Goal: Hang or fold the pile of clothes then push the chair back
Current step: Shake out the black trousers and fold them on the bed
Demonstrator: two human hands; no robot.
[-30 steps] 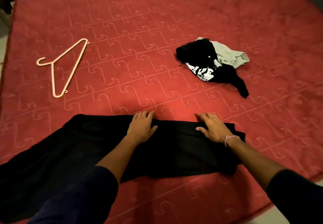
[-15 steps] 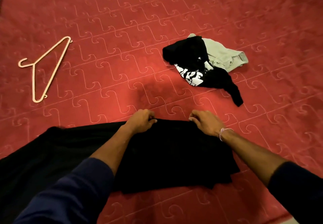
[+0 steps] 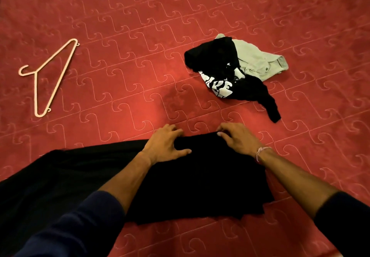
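A long black garment (image 3: 200,182) lies across the near part of the red quilted bedspread (image 3: 140,36), its left end running out of view under my left sleeve. My left hand (image 3: 166,144) grips its far edge, fingers curled over the edge and thumb spread on top. My right hand (image 3: 238,138) pinches the same edge a little to the right, fingertips bent onto the cloth. Farther back on the right sits a small pile: a crumpled black garment with white print (image 3: 222,70) lying over a grey garment (image 3: 260,60).
A pale plastic hanger (image 3: 48,76) lies flat on the bedspread at the far left, away from the clothes. The bedspread's near edge shows at the bottom right corner. No chair is in view.
My hands lay flat and apart on the black garment; now they are closer together with fingers curled on its far edge. The garment's right part has drawn in and bunched.
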